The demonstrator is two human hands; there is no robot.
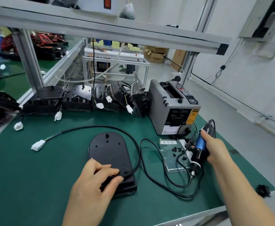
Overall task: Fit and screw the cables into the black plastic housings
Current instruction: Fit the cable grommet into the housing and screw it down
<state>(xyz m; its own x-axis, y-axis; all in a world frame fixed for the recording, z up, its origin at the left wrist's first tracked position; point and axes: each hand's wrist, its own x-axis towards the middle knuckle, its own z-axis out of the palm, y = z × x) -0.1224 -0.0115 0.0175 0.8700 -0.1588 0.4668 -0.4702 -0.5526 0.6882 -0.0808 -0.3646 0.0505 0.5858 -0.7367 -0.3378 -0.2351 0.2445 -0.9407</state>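
1. One black plastic housing [109, 154] lies flat on the green counter [35, 176], in the middle, with its rounded end pointing away from the person.
2. The left hand [94, 181] rests on the housing's near end. Its fingers [110, 171] are curled, and the thumb and forefinger pinch the cable [133, 141] where it meets the housing.
3. From that spot the cable loops out to the right of the housing. It then arcs behind the rounded end and runs left to a white connector [38, 145] lying on the counter, well apart from both hands.
4. The right hand [215, 149] is off to the right of the housing, not touching it. Its fingers [204, 133] are wrapped round a blue electric screwdriver [198, 149], which is tilted with its bit pointing down toward the counter.
5. The screwdriver's black cord [149, 168] coils on the counter between the housing and the tool.
6. Small black screws [174, 150] lie on a clear plastic sheet [171, 162] just left of the screwdriver.
7. A grey tape dispenser [171, 108] stands behind the sheet, and a row of other housings [78, 98] with white plugs lines the back of the counter.
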